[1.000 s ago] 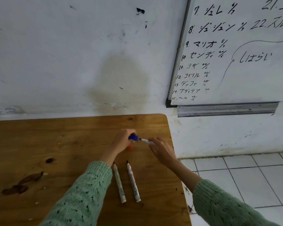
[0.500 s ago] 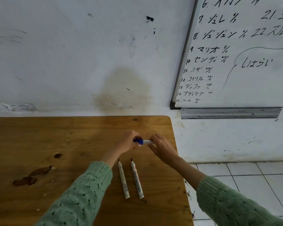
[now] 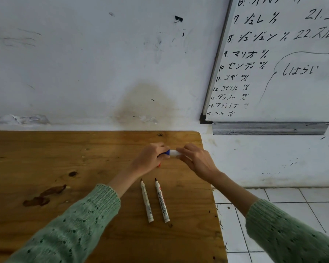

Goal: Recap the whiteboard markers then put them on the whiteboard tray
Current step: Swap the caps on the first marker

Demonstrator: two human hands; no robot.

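My left hand grips the blue cap, which sits on the end of a white marker. My right hand holds that marker's barrel, and both hands hover over the far right part of the wooden table. A bit of red peeks out under my left hand; what it is I cannot tell. Two uncapped white markers lie side by side nearer me, tips pointing away. The metal whiteboard tray hangs under the whiteboard at the upper right.
The table's right edge drops to a white tiled floor. A stained white wall runs behind the table. Dark marks stain the wood on the left.
One second ago the blue cap and the marker tip were apart. The hands came together and the cap now sits on the marker. The view has tilted up slightly.
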